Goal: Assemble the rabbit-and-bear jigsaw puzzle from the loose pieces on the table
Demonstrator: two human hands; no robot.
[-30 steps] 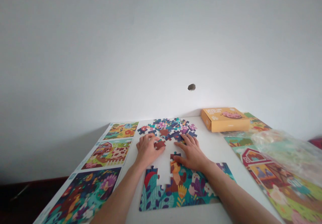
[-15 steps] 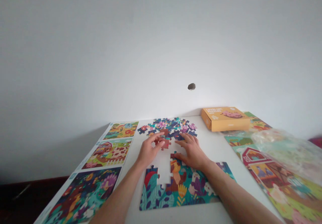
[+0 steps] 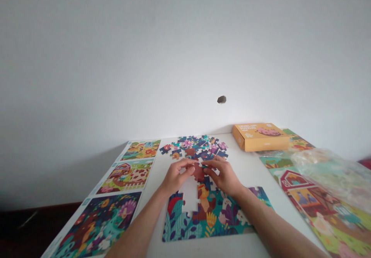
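Note:
A reddish-brown puzzle piece (image 3: 198, 171) is between my two hands, above the joined puzzle section (image 3: 213, 211) on the white table. My left hand (image 3: 180, 175) pinches its left side with thumb and fingers. On its right, my right hand (image 3: 220, 173) has thumb and fingers closed on a small dark teal-edged piece. The joined section shows a fox, rabbits and leaves, with a gap at its upper left. Behind my hands lies a pile of loose pieces (image 3: 187, 142), some overlapping.
Three picture sheets lie at the left, the nearest a dark forest scene (image 3: 100, 225). An orange puzzle box (image 3: 261, 137) stands at the back right. Clear plastic wrap (image 3: 330, 173) covers part of a farm picture (image 3: 327, 211) on the right. A wall rises behind.
The brown piece has moved right and nearer, still in my left hand. My right hand has lifted from the joined section, closed its fingers and come beside my left hand.

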